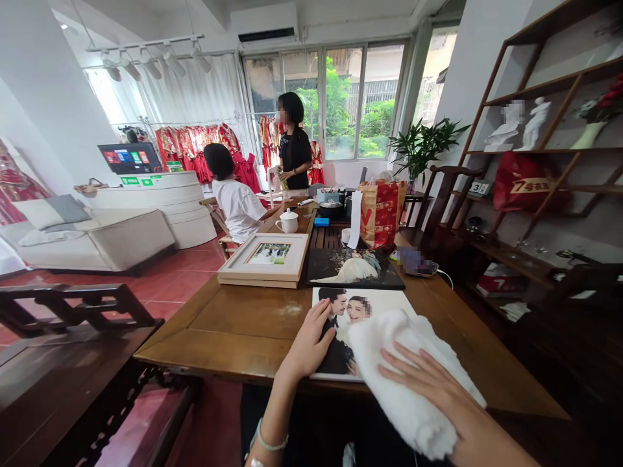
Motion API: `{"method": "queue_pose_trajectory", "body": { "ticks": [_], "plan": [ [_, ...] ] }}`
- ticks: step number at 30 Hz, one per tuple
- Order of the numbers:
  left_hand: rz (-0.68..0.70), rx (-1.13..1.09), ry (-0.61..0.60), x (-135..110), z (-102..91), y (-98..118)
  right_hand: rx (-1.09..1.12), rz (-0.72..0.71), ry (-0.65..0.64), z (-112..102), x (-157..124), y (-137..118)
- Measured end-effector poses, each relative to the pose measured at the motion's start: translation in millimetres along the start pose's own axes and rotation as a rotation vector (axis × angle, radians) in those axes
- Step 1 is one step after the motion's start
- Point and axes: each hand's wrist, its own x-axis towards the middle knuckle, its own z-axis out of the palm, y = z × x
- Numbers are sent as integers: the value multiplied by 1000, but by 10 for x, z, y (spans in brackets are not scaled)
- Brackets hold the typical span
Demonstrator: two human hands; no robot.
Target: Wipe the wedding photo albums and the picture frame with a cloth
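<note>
A photo panel (337, 355) showing a couple lies at the near edge of the wooden table (233, 324). My left hand (311, 340) rests on the panel's left side, fingers stretched out and holding nothing. Under my right hand (423, 379) is a white cloth (389, 337), bunched over the panel's right half and hanging past the table edge. The fingers of that hand lie flat and spread on the cloth, pressing it down. Part of the picture is hidden beneath the cloth. Just beyond lies a darker photo panel (331, 264) with a white gown in it.
Framed pictures (235, 271) are stacked at the left, with a lidded white cup (289, 222) behind. A red paper bag (379, 214) and a phone (413, 261) stand or lie at the right. Two people (238, 201) are at the table's far end. Wooden shelves (535, 97) rise at right.
</note>
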Motion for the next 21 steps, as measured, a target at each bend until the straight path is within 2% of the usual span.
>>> {"method": "queue_pose_trajectory", "body": {
  "ticks": [3,6,8,11,13,18,21],
  "plan": [
    [-8,12,-12,3,-5,1,-32,88,87,-55,169,260],
    [-18,24,-29,5,-7,7,-129,171,158,-81,548,454],
    [-27,17,-29,3,-6,12,-194,213,187,-73,807,462],
    [-54,-23,2,-5,2,20,-265,250,199,3,1037,270],
    [-76,-55,28,-6,7,28,-292,251,185,96,1044,40],
    [-132,-80,32,21,0,59,-234,190,94,315,763,-604],
    [-170,-83,43,34,-4,65,-114,125,-8,318,575,-784]
  ]
}}
